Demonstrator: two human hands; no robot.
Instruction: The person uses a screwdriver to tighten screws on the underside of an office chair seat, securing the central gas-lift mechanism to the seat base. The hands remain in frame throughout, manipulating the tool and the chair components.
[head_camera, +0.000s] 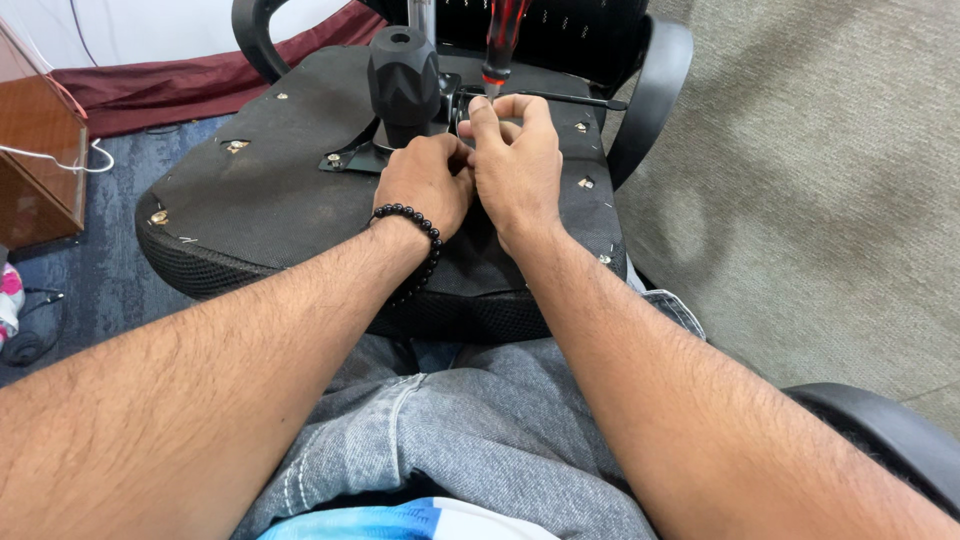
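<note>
The screwdriver (503, 45) stood upright just behind the right hand (517, 165), fingers curled near its tip; the left hand (428, 180) was fisted beside it.

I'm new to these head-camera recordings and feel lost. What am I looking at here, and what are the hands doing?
This is one picture from a camera on the person's head, looking down at their own arms. An upturned office chair seat rests against their jeans-clad lap, its black underside facing up. In the middle sits the black ribbed knob on a metal mounting plate. The left hand, with a black bead bracelet, and the right hand press together beside the knob. A red-and-black screwdriver stands just above the right fingers; whether they hold it is unclear.
</note>
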